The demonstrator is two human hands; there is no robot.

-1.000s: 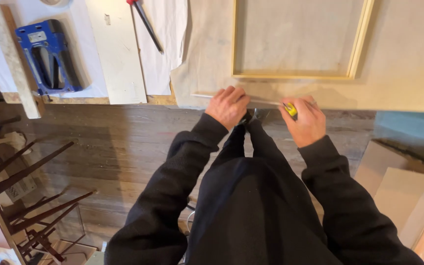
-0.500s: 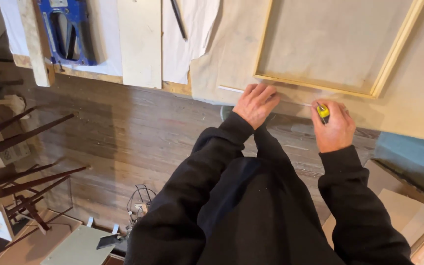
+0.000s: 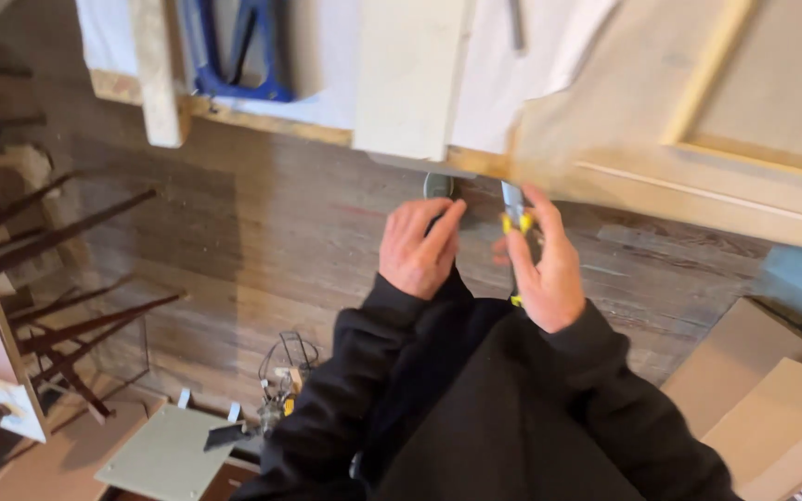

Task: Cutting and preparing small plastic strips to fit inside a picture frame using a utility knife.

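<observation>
My right hand (image 3: 548, 269) holds a yellow and grey utility knife (image 3: 515, 213) upright, its blade end pointing at the table edge. My left hand (image 3: 418, 249) is just left of it with fingers loosely curled and nothing visible in them; its index finger reaches toward a small grey rounded thing (image 3: 438, 184) under the edge. Both hands hover over the wooden floor, a little short of the tan sheet (image 3: 605, 139) that covers the table. A pale wooden frame (image 3: 709, 88) lies on that sheet at the upper right.
On the table's white cloth lie a blue hand tool (image 3: 234, 56), a pale board (image 3: 410, 74) and a wooden strip (image 3: 155, 79). A rack of dark sticks (image 3: 67, 315) stands left. A wire object (image 3: 285, 371) and flat boards (image 3: 772, 399) lie on the floor.
Both hands have left the sheet at the table edge and drawn back toward my body. The knife came up off the table, and the view has swung left.
</observation>
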